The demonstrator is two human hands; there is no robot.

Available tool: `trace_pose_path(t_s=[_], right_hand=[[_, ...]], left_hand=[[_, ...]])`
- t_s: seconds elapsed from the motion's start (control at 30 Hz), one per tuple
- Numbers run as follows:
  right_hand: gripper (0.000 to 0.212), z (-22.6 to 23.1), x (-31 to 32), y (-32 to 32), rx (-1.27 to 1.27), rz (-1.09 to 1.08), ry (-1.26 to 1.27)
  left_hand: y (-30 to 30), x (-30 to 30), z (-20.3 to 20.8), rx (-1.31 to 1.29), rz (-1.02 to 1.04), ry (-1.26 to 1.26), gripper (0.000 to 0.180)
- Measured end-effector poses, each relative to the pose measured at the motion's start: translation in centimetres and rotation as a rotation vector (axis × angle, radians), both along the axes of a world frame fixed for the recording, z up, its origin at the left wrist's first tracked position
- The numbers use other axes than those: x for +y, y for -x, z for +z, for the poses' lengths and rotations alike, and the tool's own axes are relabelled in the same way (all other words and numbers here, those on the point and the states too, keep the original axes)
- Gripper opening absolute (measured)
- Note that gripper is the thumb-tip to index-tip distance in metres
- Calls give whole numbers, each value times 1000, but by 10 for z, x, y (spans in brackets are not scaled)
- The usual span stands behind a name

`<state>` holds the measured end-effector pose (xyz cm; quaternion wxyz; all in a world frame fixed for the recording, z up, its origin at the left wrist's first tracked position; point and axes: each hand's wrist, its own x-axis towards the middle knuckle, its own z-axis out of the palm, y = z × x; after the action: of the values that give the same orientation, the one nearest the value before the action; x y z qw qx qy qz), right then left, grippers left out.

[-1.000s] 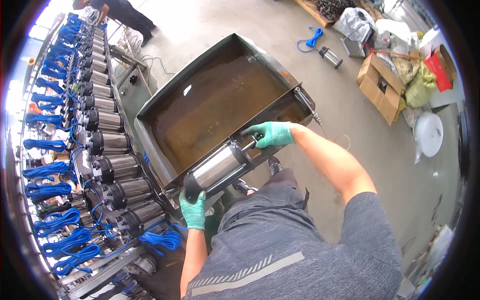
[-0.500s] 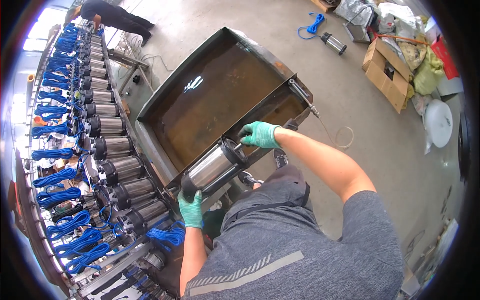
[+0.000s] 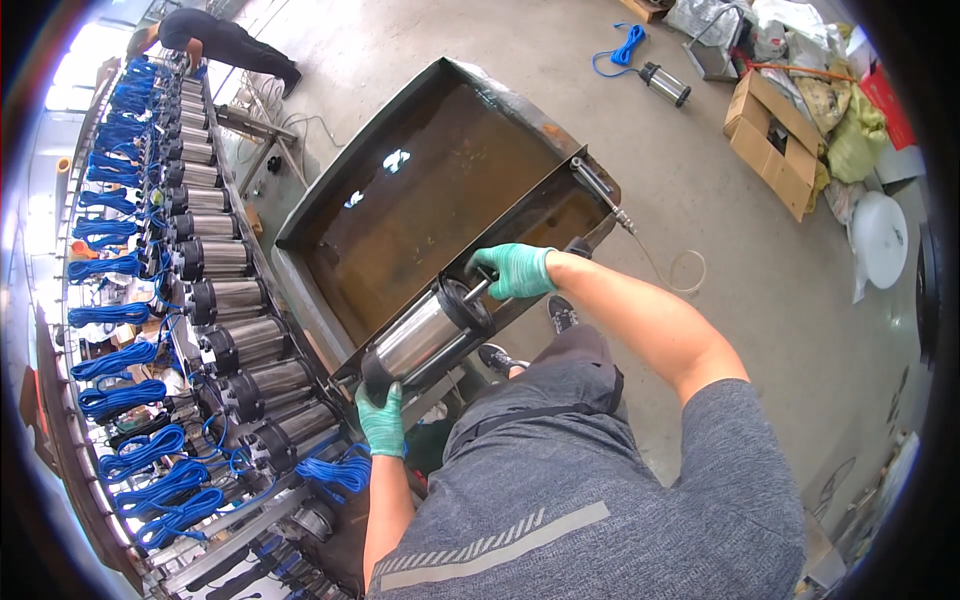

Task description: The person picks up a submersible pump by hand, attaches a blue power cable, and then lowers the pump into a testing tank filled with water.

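A steel cylindrical pump (image 3: 418,335) with black end caps lies slanted along the near rim of a metal tank (image 3: 300,265). My left hand (image 3: 382,422), in a green glove, grips the pump's lower-left black cap, thumb up against it; its other fingers are mostly hidden beneath. At the other end my gloved right hand (image 3: 518,271) has its fingers closed on a thin metal rod (image 3: 478,290) that sticks out of the pump's open-looking black end. The right fingertips are partly hidden.
Brownish water (image 3: 430,190) fills the tank. On the left, a long rack carries several pumps (image 3: 225,258) and coiled blue cables (image 3: 110,265); a person (image 3: 225,42) bends over its far end. A hose fitting (image 3: 605,190) rests at the tank's right corner. Another pump (image 3: 665,84) and a cardboard box (image 3: 770,145) lie beyond.
My right hand has shifted slightly left, and more of the rod shows at the pump's end. My left hand and the pump have barely moved.
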<state>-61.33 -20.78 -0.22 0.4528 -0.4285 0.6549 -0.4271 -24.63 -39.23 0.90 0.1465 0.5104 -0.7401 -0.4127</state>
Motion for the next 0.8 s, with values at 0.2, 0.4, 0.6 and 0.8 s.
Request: trace_pose_path(t_s=[0.2,0.4,0.6,0.8], right_hand=[[27,8,-2,-5,566,202,-193],[29,14,36,5,386,11,-293],[32,-5,76,9,66,-748,-210],[38,-28,99,63,373,-869,-594]], left_hand=[[0,-1,1,-17,-8,16,65],[1,1,0,27,18,-20,64],[-7,-2,-8,-25,-4,55,70],[-3,2,-6,-23,-4,46,74]])
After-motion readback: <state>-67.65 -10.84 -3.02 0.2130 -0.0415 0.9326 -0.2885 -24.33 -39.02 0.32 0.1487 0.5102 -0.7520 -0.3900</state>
